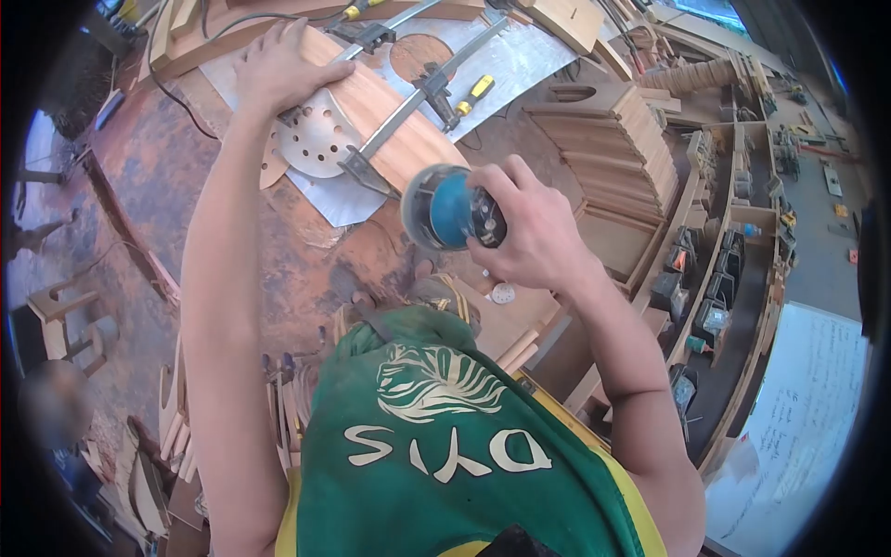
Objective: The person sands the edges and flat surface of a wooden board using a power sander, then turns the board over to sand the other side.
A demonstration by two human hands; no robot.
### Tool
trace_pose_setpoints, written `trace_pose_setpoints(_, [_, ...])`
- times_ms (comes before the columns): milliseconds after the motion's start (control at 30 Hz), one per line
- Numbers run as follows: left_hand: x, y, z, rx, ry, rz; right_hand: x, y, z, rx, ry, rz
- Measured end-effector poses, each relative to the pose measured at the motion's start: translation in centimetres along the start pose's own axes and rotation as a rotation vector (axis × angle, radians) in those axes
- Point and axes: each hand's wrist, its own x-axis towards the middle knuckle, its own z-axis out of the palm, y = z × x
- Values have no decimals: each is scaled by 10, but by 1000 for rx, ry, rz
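A pale wooden board [385, 121] lies across the metal-topped work surface [348, 200], with bar clamps [434, 91] set over it. My left hand [283, 70] rests on the far left end of the board, fingers spread and thumb stretched along the wood. In my right hand [534, 223] is a blue and black orbital sander [452, 209], gripped from its right side. The sander's round pad is tilted up on edge at the board's near end. A white disc with holes [316, 139] lies beside the board, below my left wrist.
A yellow-and-black handle [475, 95] lies on the metal sheet beyond the board. Ribbed wooden pieces [617, 139] are stacked at right, near shelves of tools [715, 278]. A cable [172, 88] hangs at upper left. A small perforated disc [503, 293] lies lower down.
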Motion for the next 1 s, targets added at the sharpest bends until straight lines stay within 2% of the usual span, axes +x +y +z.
trace_pose_setpoints(200, [-4,4,-7,33,-11,-23,-23,18,5,106,-70,55])
trace_pose_setpoints(400, [-2,3,-6,10,-18,-23,-4,13,5,15,43,-5])
trace_pose_setpoints(500, [-4,2,-4,60,24,-2,-6,10,6,-23,26,-67])
trace_pose_setpoints(600, [-2,2,-5,41,2,8,-18,14,8,28,-13,-36])
trace_pose_setpoints(833, [-1,5,-9,13,1,-9,16,37,12,19,307,62])
trace_pose_setpoints(1000, [2,3,-3,-1,-33,-33,10,21,17,20,269,41])
